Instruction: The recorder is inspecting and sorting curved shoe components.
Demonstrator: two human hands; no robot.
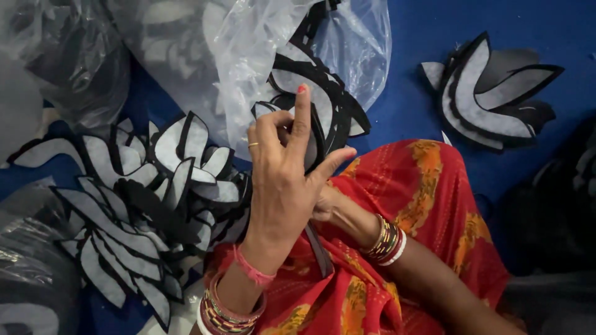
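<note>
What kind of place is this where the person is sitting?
Probably a small workshop or home workspace for cutting or sorting shaped pieces, worked on the floor. Piles of black-and-grey cut pieces lie on a blue floor covering, beside clear plastic bags. The left hand holds up one such piece.

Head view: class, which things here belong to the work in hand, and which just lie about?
In hand:
left hand
right hand
held stack of cut pieces

Lying about:
loose pile
small stack
plastic bag
blue floor
</note>
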